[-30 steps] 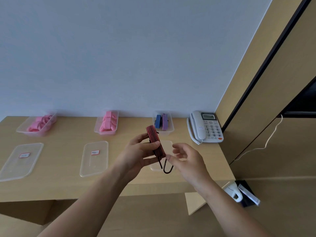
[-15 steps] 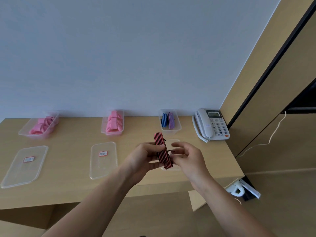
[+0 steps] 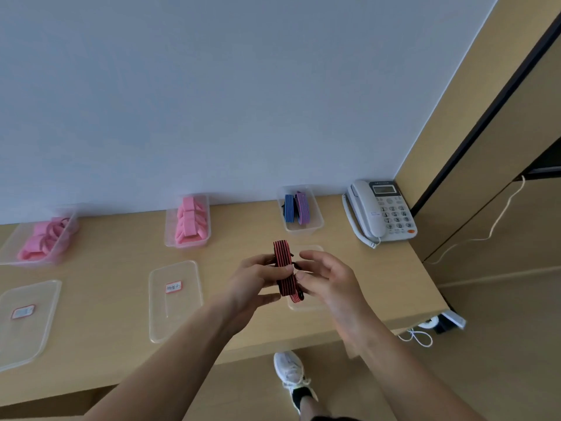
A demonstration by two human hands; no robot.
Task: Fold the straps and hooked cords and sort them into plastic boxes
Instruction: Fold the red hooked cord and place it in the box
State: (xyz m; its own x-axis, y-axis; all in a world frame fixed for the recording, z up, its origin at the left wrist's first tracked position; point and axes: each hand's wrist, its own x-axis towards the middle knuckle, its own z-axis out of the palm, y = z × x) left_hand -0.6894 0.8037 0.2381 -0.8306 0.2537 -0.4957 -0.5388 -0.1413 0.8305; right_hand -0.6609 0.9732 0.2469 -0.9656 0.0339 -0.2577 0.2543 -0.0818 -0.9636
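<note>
The left hand holds a folded red and black striped cord in the air above the front part of the wooden table. The thumb lies across the front of the bundle, the other fingers are curled behind it, and the bundle stands almost upright. The right hand is just beside the cord on its right side. Its thumb tip touches the edge of the bundle and its fingers are bent near a small black hook, but I cannot tell if they really pinch the hook or only touch it. Under the hands lies a clear lid, mostly hidden. Along the wall stand three clear plastic boxes. The right box contains a blue cord and a purple cord, standing side by side. The middle box contains folded pink straps, and the left box contains looser pink straps. In front of these two boxes lie a middle lid and a left lid, each with a small red-framed label. A white telephone stands at the right end of the table. Below the table edge a white shoe is visible.
</note>
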